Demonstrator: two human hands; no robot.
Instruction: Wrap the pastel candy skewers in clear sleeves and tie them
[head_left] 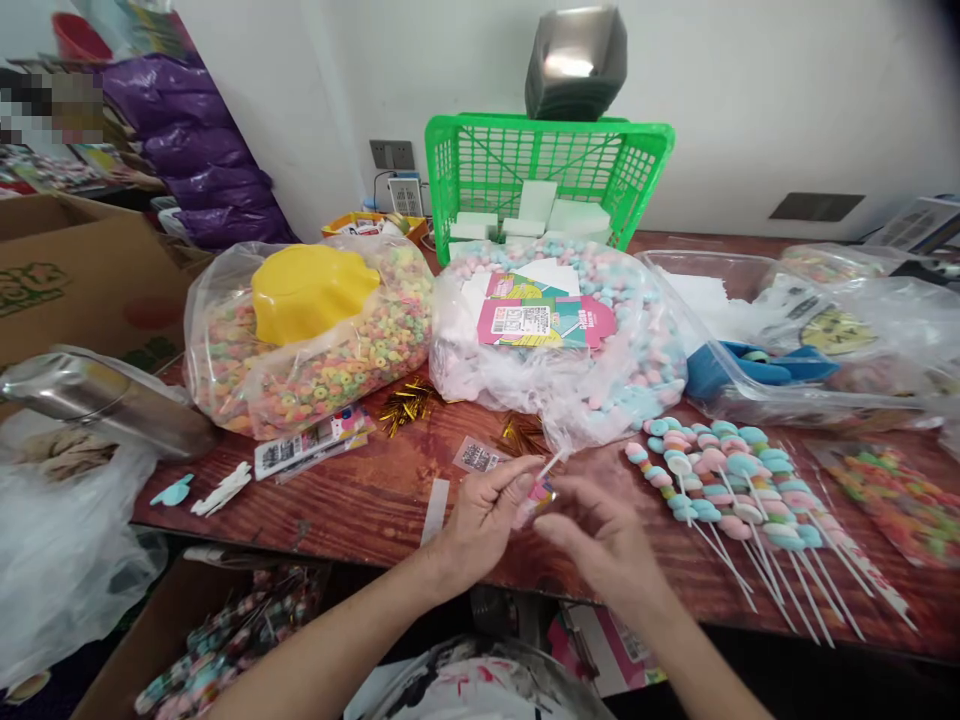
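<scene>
Near the table's front edge, my left hand [484,520] pinches a small pink printed packet [534,500] with a white stick [553,462] poking up from it. My right hand [600,530] is just right of the packet, its fingers apart and slightly blurred. A clear strip [435,512] lies left of my left hand, and a small printed label [478,456] lies behind it. To the right rests a pile of pink and blue candy skewers [739,475] with their white sticks pointing toward me.
Behind are a bag of ring candy [330,375] with a yellow bowl [311,290], a bag of pink-blue candy [645,350], and a green basket [540,130]. A steel bottle [112,405] leans left; a clear tub [795,390] stands right. An open box [225,640] is below.
</scene>
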